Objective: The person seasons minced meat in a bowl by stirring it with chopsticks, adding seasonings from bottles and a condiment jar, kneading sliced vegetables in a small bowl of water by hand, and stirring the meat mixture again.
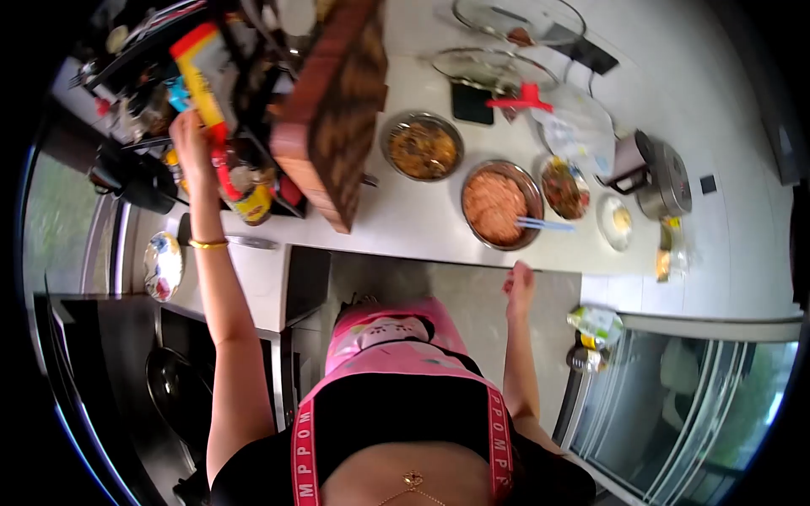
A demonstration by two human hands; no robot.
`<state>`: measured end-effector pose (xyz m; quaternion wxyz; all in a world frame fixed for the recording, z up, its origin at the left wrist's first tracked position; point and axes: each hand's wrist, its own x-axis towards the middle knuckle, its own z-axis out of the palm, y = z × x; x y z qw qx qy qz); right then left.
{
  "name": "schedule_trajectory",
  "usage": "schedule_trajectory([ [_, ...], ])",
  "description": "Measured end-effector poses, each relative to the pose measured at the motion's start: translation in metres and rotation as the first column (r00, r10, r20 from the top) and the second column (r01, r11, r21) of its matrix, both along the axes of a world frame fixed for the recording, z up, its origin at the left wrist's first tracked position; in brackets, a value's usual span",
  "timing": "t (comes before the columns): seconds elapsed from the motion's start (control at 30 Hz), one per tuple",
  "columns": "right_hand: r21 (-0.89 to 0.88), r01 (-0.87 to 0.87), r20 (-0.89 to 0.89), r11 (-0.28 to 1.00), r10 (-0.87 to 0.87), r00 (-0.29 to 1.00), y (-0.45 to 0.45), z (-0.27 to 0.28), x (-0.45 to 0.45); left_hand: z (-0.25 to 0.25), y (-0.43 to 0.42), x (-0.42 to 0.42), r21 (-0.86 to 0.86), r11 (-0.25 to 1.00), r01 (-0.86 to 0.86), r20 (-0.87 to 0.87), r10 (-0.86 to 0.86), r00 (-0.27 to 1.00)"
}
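Observation:
My left hand [191, 143] reaches into the crowded rack at the upper left. Its fingers are beside a yellow, white and red packet [207, 76]; blur and clutter hide whether they grip it. A jar with a yellow label [251, 205] stands just to the right of my left wrist. My right hand [520, 287] hangs near the counter's front edge, fingers loosely curled with nothing visible in them. Beyond it, a metal bowl [538, 187] holds pinkish minced meat [494, 207], with pale blue chopsticks [544, 224] resting in it.
A thick wooden cutting board [325, 126] stands upright beside the rack. On the counter [396, 221] are a metal bowl of brownish food [422, 148], a dish of chopped food [565, 187], a small white plate [614, 223], glass lids [494, 69] and a kettle [631, 160].

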<state>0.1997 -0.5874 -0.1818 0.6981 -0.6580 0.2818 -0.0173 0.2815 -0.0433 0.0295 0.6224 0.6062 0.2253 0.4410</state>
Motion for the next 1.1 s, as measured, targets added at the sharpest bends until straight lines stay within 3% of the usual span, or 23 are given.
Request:
schedule_trajectory([
  [0.07, 0.049, 0.130, 0.028, 0.990, -0.132, 0.991, -0.031, -0.003, 0.026, -0.014, -0.004, -0.024, 0.224, 0.952, -0.209, 0.058, 0.201, 0.978],
  [0.13, 0.109, 0.182, -0.013, 0.977, -0.182, 0.983, -0.062, -0.018, 0.055, -0.026, -0.042, -0.061, 0.106, 0.967, -0.230, 0.155, 0.213, 0.965],
  [0.17, 0.127, 0.215, -0.014, 0.968, -0.215, 0.977, -0.073, -0.022, 0.071, -0.055, -0.063, -0.080, 0.176, 0.955, -0.239, 0.132, 0.218, 0.967],
  [0.2, 0.143, 0.243, -0.015, 0.960, -0.243, 0.970, -0.085, -0.027, 0.087, -0.075, -0.106, -0.092, 0.082, 0.987, -0.141, 0.014, 0.141, 0.990],
  [0.27, 0.367, 0.143, 0.039, 0.919, -0.169, 0.985, -0.109, -0.047, 0.117, -0.115, -0.192, -0.117, -0.117, 0.993, 0.029, -0.226, -0.055, 0.972],
  [0.3, 0.434, 0.054, 0.129, 0.899, -0.121, 0.984, -0.114, -0.047, 0.129, -0.152, -0.225, -0.120, 0.021, 0.963, 0.268, -0.449, -0.231, 0.863],
  [0.33, 0.431, 0.039, 0.115, 0.901, -0.097, 0.989, -0.112, -0.041, 0.138, -0.171, -0.260, -0.116, -0.126, 0.872, 0.474, -0.456, -0.475, 0.752],
  [0.37, 0.382, -0.070, 0.179, 0.921, 0.001, 0.984, -0.106, -0.032, 0.145, -0.189, -0.295, -0.111, -0.269, 0.724, 0.635, -0.446, -0.678, 0.584],
  [0.4, 0.329, -0.183, 0.242, 0.926, 0.104, 0.965, -0.100, -0.025, 0.155, -0.224, -0.319, -0.105, -0.439, 0.616, 0.654, -0.412, -0.785, 0.463],
  [0.47, -0.001, -0.479, 0.150, 0.878, 0.474, 0.867, -0.084, 0.006, 0.169, -0.246, -0.372, -0.074, -0.797, 0.336, 0.502, -0.129, -0.907, 0.401],
  [0.53, -0.281, -0.720, 0.078, 0.634, 0.763, 0.641, -0.070, 0.021, 0.186, -0.243, -0.409, -0.044, -0.921, 0.169, 0.351, 0.006, -0.894, 0.448],
  [0.6, -0.697, -0.651, 0.061, 0.299, 0.931, 0.361, -0.061, 0.049, 0.197, -0.237, -0.437, -0.019, -0.936, 0.105, 0.336, 0.074, -0.874, 0.480],
  [0.63, -0.754, -0.622, 0.028, 0.211, 0.956, 0.291, -0.062, 0.063, 0.201, -0.260, -0.446, -0.017, -0.940, 0.071, 0.333, 0.127, -0.834, 0.537],
  [0.67, -0.749, -0.635, 0.021, 0.187, 0.965, 0.260, -0.068, 0.074, 0.206, -0.260, -0.451, -0.015, -0.944, 0.077, 0.322, 0.126, -0.816, 0.565],
  [0.73, -0.575, -0.777, 0.110, 0.257, 0.965, 0.238, -0.082, 0.094, 0.219, -0.256, -0.458, -0.012, -0.983, 0.054, 0.175, 0.069, -0.776, 0.627],
  [0.77, -0.539, -0.799, 0.119, 0.268, 0.963, 0.243, -0.088, 0.106, 0.223, -0.255, -0.464, -0.011, -0.976, 0.140, 0.166, 0.003, -0.758, 0.652],
  [0.8, -0.521, -0.812, 0.146, 0.264, 0.965, 0.220, -0.092, 0.107, 0.227, -0.257, -0.468, -0.010, -0.976, 0.144, 0.161, 0.004, -0.734, 0.679],
  [0.87, -0.466, -0.843, 0.261, 0.268, 0.952, 0.158, -0.085, 0.077, 0.228, -0.262, -0.474, -0.009, -0.959, 0.263, 0.110, -0.121, -0.725, 0.678],
  [0.93, -0.644, -0.765, 0.209, 0.019, 0.966, -0.151, -0.063, 0.053, 0.222, -0.252, -0.480, -0.012, -0.957, 0.279, 0.076, -0.133, -0.658, 0.742],
  [1.0, -0.691, -0.721, 0.230, -0.057, 0.928, -0.294, -0.043, 0.038, 0.220, -0.245, -0.487, -0.022, -0.925, 0.350, 0.147, -0.110, -0.617, 0.779],
  [1.07, -0.743, -0.660, 0.209, -0.112, 0.898, -0.388, -0.034, 0.030, 0.232, -0.235, -0.489, -0.036, -0.928, 0.359, 0.097, -0.124, -0.546, 0.829],
  [1.1, -0.745, -0.656, 0.188, -0.120, 0.906, -0.379, -0.034, 0.042, 0.234, -0.231, -0.489, -0.049, -0.926, 0.367, 0.086, -0.130, -0.525, 0.841],
])
